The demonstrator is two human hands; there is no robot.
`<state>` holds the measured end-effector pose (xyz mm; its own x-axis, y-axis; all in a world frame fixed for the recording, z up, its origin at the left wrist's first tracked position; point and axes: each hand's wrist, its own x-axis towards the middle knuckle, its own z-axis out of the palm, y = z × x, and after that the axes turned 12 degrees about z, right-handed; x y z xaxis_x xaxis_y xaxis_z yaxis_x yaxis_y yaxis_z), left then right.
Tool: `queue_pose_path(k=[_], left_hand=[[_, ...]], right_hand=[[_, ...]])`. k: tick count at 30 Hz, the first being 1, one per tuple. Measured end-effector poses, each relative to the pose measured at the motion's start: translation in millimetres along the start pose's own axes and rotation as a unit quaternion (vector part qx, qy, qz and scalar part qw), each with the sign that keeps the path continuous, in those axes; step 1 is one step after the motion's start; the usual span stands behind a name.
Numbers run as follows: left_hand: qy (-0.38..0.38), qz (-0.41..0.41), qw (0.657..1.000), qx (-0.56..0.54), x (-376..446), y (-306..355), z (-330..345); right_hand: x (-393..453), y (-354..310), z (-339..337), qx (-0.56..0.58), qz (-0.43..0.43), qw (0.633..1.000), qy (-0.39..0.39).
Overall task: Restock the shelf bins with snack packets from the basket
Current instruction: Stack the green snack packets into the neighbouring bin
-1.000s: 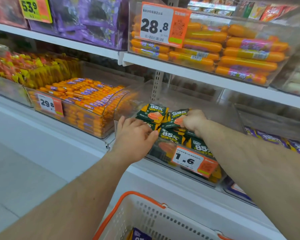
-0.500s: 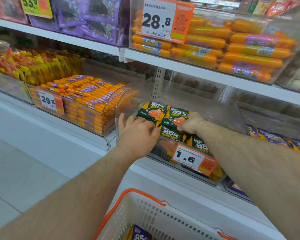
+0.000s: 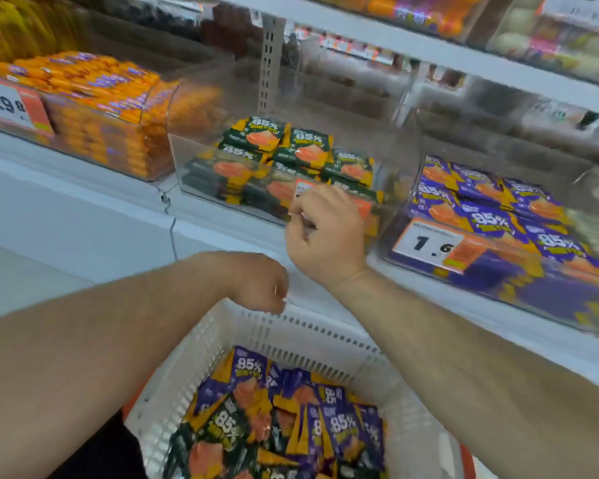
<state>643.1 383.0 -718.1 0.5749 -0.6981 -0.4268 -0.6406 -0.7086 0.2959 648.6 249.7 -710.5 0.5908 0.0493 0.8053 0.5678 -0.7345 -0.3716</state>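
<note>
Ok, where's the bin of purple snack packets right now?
On the lower shelf at right, the bin of purple packets sits beside the green-packet bin, beyond the right hand.

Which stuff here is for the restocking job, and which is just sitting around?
For the job:
white basket
purple packets in it
green packets bin
purple packets bin
left hand
right hand

Just there:
orange sausage bin
price tag
</note>
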Motion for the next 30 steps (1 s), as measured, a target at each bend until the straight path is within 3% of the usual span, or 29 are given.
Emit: queue_pose_path(k=[2, 4, 6, 8, 9, 12, 16, 26, 30], left_hand=[[-0.111, -0.023, 0.993, 0.018, 4, 3, 17], [-0.158, -0.046, 0.986, 0.033, 5, 6, 32], [-0.161, -0.046, 0.985, 0.042, 6, 9, 42], [-0.154, -0.031, 0.986, 0.049, 10, 10, 52], [-0.158, -0.027, 0.986, 0.055, 13, 9, 56], [-0.171, -0.020, 0.983, 0.066, 20, 11, 62], [-0.172, -0.008, 0.982, 0.072, 27, 16, 64], [-0.174, -0.003, 0.984, 0.048, 34, 20, 64], [-0.144, -0.008, 0.989, 0.025, 34, 16, 57]], right_hand=[[-50, 5, 7, -0.002, 0.088, 0.994, -0.071], [-95, 20, 11, -0.049, 0.208, 0.952, -0.220], [-139, 40, 12, -0.110, 0.290, 0.857, -0.411], [-180, 60, 11, -0.146, 0.334, 0.752, -0.549], [-197, 69, 9, -0.166, 0.355, 0.712, -0.583], [-240, 93, -2, -0.213, 0.401, 0.634, -0.626], [-283, 106, -19, -0.271, 0.364, 0.530, -0.716], [-301, 104, -29, -0.253, 0.345, 0.495, -0.756], [-259, 99, -30, -0.231, 0.336, 0.517, -0.752]])
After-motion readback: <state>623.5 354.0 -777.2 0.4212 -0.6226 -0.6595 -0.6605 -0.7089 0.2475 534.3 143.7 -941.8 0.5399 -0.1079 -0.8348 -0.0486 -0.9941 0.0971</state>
